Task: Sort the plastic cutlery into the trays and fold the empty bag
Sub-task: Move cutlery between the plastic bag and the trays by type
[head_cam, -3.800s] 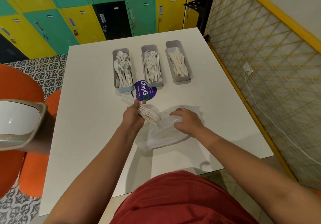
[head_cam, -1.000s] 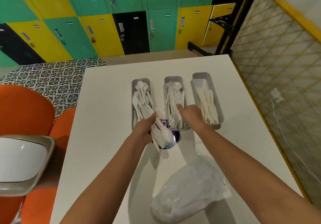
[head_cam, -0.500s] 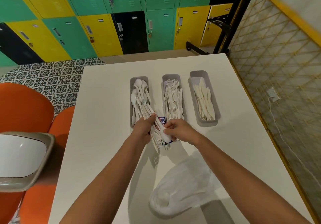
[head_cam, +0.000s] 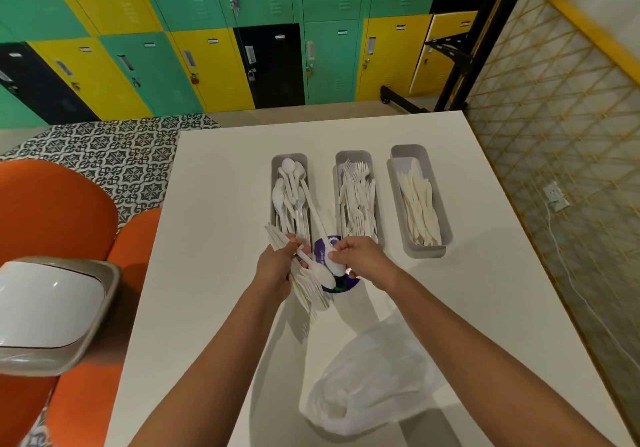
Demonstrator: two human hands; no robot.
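Three grey trays stand side by side on the white table: the spoon tray on the left, the fork tray in the middle, the knife tray on the right. My left hand grips a mixed bundle of white cutlery just in front of the spoon tray. My right hand pinches the bowl of a single white spoon, whose handle slants up over the spoon tray. The white plastic bag lies crumpled near the table's front edge.
A purple round sticker lies on the table under my hands. A bin with a white lid and orange chairs stand to the left. A yellow lattice wall runs along the table's right side; lockers are behind.
My right hand left the fork tray, came back to the bundle and pulled one spoon out of it. The left hand has kept holding the bundle near the spoon tray.
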